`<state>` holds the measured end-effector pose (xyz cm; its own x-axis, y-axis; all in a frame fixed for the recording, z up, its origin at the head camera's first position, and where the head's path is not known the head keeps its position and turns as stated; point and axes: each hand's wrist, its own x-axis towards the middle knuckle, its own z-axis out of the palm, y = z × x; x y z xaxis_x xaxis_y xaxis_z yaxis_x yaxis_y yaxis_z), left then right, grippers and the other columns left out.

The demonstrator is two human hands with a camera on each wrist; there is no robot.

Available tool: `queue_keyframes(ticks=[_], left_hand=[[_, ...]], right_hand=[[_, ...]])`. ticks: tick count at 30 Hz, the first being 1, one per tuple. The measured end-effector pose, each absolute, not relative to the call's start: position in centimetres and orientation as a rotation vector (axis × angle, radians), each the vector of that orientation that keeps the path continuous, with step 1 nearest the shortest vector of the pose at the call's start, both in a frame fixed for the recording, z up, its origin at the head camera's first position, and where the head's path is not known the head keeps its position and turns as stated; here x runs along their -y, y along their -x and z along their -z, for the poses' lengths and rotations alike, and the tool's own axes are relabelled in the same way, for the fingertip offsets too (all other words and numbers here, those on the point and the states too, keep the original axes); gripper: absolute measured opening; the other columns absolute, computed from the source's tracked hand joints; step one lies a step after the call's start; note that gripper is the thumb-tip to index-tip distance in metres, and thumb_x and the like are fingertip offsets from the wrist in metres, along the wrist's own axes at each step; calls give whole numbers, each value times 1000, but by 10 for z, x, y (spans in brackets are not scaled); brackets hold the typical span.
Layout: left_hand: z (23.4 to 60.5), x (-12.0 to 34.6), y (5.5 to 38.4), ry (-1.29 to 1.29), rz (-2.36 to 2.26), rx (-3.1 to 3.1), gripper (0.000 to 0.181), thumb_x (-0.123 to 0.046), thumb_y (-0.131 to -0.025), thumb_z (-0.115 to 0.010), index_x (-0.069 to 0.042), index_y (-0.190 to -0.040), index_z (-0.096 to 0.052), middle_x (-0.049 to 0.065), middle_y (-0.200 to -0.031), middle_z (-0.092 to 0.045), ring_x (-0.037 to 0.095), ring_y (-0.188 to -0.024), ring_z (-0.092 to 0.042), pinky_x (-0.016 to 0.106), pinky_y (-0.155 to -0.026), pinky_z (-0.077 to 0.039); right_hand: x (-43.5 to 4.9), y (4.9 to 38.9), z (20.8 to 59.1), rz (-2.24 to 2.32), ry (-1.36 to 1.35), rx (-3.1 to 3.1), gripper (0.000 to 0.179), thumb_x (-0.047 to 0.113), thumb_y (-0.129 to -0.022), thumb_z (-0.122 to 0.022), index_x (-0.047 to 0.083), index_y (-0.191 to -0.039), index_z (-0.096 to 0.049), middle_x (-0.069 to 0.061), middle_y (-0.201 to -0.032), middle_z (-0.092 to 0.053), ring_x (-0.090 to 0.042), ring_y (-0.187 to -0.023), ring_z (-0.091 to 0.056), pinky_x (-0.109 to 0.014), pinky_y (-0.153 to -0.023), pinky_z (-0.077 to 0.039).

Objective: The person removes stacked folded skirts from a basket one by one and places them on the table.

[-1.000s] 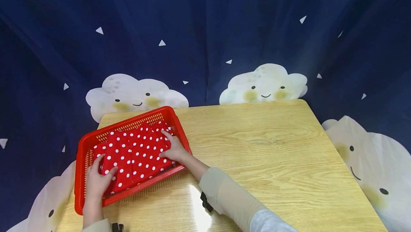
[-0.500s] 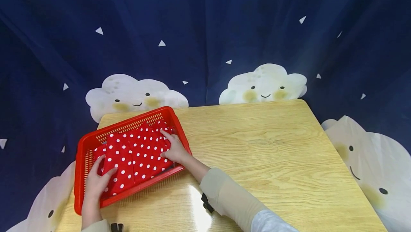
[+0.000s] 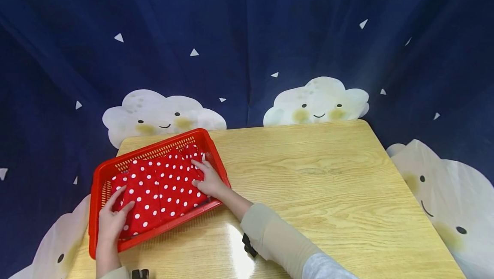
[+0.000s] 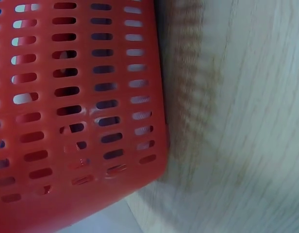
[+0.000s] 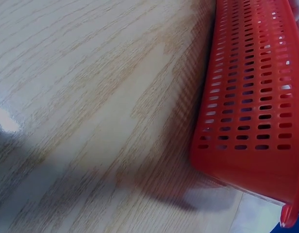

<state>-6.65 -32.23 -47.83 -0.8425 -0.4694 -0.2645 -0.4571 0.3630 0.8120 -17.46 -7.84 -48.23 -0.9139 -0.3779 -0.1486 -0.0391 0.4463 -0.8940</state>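
A folded red cloth with white polka dots lies in a red plastic basket on the left of the table in the head view. My left hand reaches over the basket's near left corner, with thumb and index finger spread apart at the cloth's left end. At the cloth's right end, my right hand rests with its index finger and thumb extended over the dots. Both wrist views show the slotted basket wall from outside; neither hand is visible there.
The basket stands on a light wooden table, close to its left edge. A dark blue curtain with white triangles and smiling clouds hangs behind and beside the table. A bright reflection lies on the wood near the right forearm.
My left hand has shifted slightly left and toward me. The cloth's near edge lies a little closer to the basket's front wall. My right hand has barely moved.
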Motion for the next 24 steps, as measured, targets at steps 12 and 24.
queue_keyframes(ticks=[12, 24], left_hand=[[477, 321, 69, -760, 1525, 2520, 54, -21, -91, -55, -18, -141, -36, 23, -134, -38, -14, -63, -49, 17, -55, -51], [460, 310, 74, -666, 1457, 2467, 51, -17, -89, -57, -19, -138, -42, 19, -132, -42, -16, -70, -47, 9, -56, -47]], right_hand=[[76, 170, 479, 1535, 479, -2405, 64, -1, -82, -60, 23, -138, -42, -4, -140, -35, -20, -125, -37, -28, -93, -42], [59, 170, 465, 1654, 549, -2417, 63, -3, -80, -60, 21, -136, -45, -9, -140, -36, -23, -130, -32, -36, -97, -40]])
